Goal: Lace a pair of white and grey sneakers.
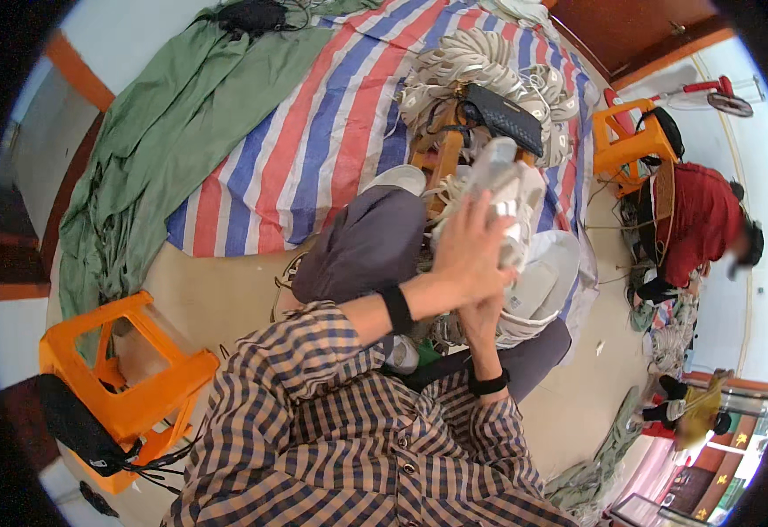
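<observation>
Spread-fingered left hand (467, 255) over pale bundle (526, 191); right hand (486, 309) (half hidden), its grip unclear; a loose hold could drop it.

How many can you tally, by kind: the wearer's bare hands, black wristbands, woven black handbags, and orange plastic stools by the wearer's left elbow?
Bare hands: 2
Black wristbands: 2
Woven black handbags: 1
Orange plastic stools there: 1
Total: 6

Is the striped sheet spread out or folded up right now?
Spread out: the striped sheet covers a broad stretch of floor, its red, white and blue bands running long beneath a pile of off-white pieces.
</observation>
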